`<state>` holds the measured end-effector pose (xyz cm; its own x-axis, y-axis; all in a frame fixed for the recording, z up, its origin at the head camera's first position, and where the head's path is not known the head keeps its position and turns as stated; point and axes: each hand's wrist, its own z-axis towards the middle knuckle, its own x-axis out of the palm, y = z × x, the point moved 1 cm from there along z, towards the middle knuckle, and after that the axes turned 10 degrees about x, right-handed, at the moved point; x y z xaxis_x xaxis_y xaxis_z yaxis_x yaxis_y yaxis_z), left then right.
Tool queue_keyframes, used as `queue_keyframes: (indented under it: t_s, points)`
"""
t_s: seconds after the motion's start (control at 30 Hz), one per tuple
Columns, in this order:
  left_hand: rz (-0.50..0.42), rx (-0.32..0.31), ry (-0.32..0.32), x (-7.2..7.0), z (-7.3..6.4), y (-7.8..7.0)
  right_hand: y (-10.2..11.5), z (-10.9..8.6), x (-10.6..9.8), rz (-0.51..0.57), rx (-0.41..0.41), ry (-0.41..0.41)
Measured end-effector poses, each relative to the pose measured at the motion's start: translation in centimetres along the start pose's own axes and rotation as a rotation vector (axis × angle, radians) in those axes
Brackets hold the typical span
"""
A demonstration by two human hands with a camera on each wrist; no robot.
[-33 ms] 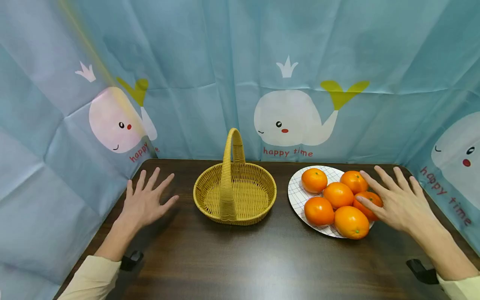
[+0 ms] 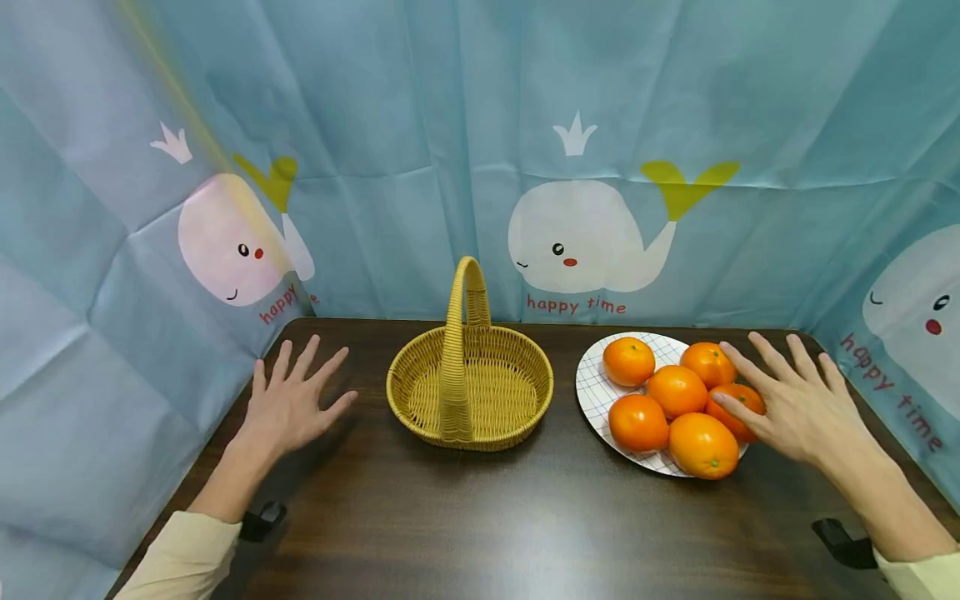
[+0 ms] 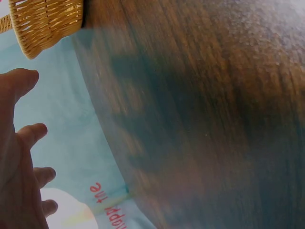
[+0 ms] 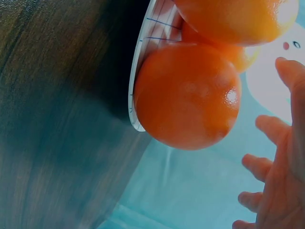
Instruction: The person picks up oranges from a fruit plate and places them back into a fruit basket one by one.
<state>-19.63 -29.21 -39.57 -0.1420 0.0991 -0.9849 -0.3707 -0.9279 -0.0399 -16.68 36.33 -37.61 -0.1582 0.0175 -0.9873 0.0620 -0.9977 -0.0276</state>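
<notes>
My left hand is spread out above the table, left of a yellow wicker basket with an arched handle. Nothing is in that hand, and in the left wrist view the basket lies beyond the thumb. To the right, a white plate with thin grid lines bears several oranges. My right hand hovers at the plate's right side, fingers spread, partly covering an orange in the head view. In the right wrist view a gap shows between its fingers and the nearest orange.
A dark wooden table carries the basket and plate. Behind and at both sides hangs a light blue curtain printed with white whales, touching or close to the table's back edge. Black straps sit at both wrists.
</notes>
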Motion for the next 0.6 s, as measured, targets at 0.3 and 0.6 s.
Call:
queue_keyframes:
  t_s: [0.3, 0.6]
  points:
    - [-0.170, 0.017, -0.014, -0.2, -0.2, 0.0, 0.4, -0.1, 0.1, 0.065, -0.039, -0.052]
    - [-0.718, 0.118, -0.099, 0.1, 0.5, -0.7, 0.1, 0.1, -1.2, 0.346, -0.111, -0.172]
